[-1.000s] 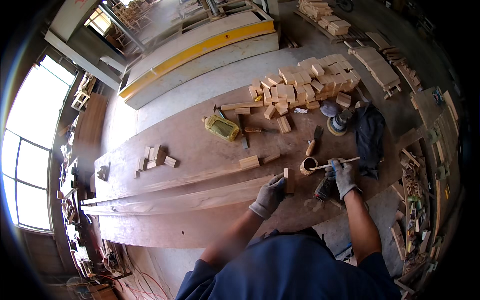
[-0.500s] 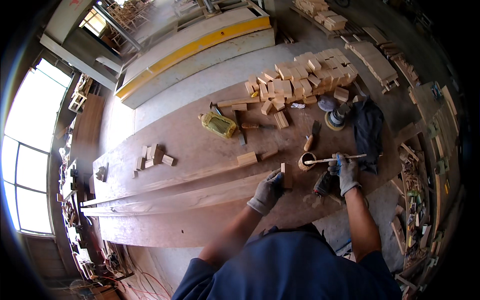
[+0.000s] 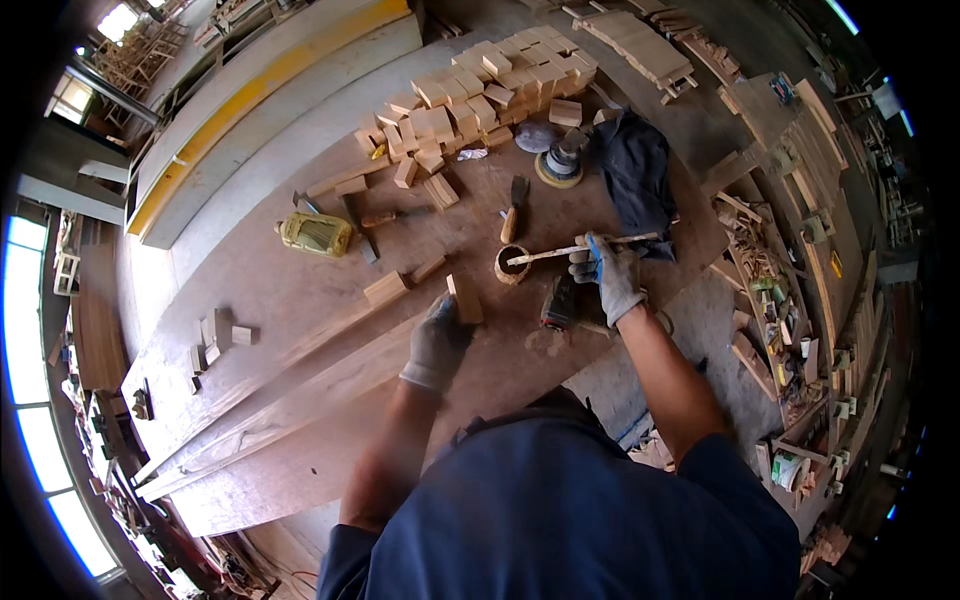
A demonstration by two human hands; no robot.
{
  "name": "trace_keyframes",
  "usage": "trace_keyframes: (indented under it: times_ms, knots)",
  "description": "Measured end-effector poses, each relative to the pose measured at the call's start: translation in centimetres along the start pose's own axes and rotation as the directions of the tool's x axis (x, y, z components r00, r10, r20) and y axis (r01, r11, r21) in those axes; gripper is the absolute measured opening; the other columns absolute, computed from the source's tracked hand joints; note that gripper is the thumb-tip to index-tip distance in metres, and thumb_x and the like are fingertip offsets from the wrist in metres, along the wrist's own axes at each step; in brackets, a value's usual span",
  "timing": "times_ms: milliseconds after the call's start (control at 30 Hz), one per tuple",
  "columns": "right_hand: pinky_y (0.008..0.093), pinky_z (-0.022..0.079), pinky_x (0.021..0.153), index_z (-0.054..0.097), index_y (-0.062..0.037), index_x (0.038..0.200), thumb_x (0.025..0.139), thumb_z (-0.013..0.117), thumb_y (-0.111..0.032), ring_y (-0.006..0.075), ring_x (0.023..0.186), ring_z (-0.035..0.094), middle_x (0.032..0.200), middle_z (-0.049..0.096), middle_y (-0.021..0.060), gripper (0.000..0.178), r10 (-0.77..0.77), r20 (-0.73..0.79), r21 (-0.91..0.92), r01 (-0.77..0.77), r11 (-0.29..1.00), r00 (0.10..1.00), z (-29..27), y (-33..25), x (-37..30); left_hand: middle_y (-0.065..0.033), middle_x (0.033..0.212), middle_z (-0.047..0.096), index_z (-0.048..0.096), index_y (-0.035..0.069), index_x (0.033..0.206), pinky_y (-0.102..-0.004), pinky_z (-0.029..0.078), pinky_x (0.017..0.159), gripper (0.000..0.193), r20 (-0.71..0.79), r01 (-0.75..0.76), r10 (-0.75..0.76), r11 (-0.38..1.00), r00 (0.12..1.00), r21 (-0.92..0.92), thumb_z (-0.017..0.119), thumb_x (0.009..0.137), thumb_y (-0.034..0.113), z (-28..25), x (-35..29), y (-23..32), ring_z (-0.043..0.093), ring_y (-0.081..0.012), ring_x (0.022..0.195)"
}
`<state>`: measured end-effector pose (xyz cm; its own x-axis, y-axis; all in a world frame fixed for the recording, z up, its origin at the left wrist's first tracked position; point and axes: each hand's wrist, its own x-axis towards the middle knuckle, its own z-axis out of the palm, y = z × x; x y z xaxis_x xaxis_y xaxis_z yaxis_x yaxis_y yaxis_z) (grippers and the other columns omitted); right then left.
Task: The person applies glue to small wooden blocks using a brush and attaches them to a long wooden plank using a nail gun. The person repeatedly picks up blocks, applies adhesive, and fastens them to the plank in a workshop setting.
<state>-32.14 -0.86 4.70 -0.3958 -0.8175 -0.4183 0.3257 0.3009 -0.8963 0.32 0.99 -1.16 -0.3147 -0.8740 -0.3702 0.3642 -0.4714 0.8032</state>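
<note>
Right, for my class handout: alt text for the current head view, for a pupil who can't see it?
A gloved left hand holds a wooden block at a brown table, while the gloved right hand holds a thin stick, its tip at the mouth of a round pot. Beyond lie piled wooden blocks.

the wooden block (image 3: 463, 300), pale and rectangular, is held on end with a slight lean, toward the near edge of the bench (image 3: 245, 290). just beyond it stands a small round cup (image 3: 500, 274), dark inside, its rim rough and crusted. a thin pale stick (image 3: 548, 255) is held slanting, left end at the cup's mouth, the other toward the bench's right edge.
</note>
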Motion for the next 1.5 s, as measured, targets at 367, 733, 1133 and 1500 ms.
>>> trace_keyframes:
  times_ms: [367, 733, 1133, 1500]
  knots:
    - [0.0258, 0.053, 0.054, 0.073, -0.0004, 0.108, 0.104, 0.071, -0.028, 0.0145, 0.062, 0.071, 0.085, 0.077, 0.0086, 0.028, 0.024, -0.029, -0.101, -0.027, 0.995, 0.999, 2.6, -0.6, -1.0, -0.0149, 0.106, 0.075, 0.069, 0.011, 0.123, -0.0435, 0.059, 0.077, 0.028, -0.078, -0.204, 0.24, 0.926, 0.968, 0.318, 0.073, 0.096, 0.017, -2.1, 3.7, -5.8, 0.074, -0.0358, 0.093]
    - [0.026, 0.054, 0.051, 0.073, -0.0008, 0.106, 0.101, 0.074, -0.033, 0.0163, 0.06, 0.071, 0.082, 0.077, 0.0099, 0.032, 0.074, -0.07, -0.094, -0.081, 0.992, 0.995, 2.8, -0.8, 0.1, -0.0186, 0.136, 0.068, 0.053, -0.002, 0.146, -0.0387, 0.055, 0.106, 0.046, 0.237, 0.143, -0.069, 0.938, 0.969, -0.316, 0.047, 0.112, 0.028, -0.2, 2.0, -1.1, 0.067, -0.0303, 0.123]
    - [0.0289, 0.058, 0.053, 0.074, -0.0031, 0.106, 0.104, 0.07, -0.037, 0.0185, 0.06, 0.073, 0.08, 0.077, 0.008, 0.034, 0.061, -0.016, -0.079, -0.062, 0.995, 0.998, 0.2, 0.8, 1.2, -0.0173, 0.13, 0.067, 0.055, -0.002, 0.143, -0.0356, 0.053, 0.082, 0.048, 0.102, 0.215, -0.189, 0.84, 0.977, -0.499, 0.038, 0.113, 0.032, 1.7, 1.2, 0.8, 0.067, -0.0291, 0.106]
    - [0.0274, 0.06, 0.061, 0.075, 0.0002, 0.107, 0.105, 0.069, -0.027, 0.0152, 0.069, 0.074, 0.085, 0.077, 0.0106, 0.028, -0.077, 0.224, -0.002, 0.079, 0.997, 0.972, 3.1, -4.8, -5.3, -0.0208, 0.141, 0.065, 0.052, 0.002, 0.149, -0.0441, 0.059, 0.091, 0.054, 0.255, 0.243, -0.114, 0.791, 0.96, -0.562, 0.055, 0.109, 0.039, 1.8, 1.3, 0.3, 0.068, -0.0351, 0.113]
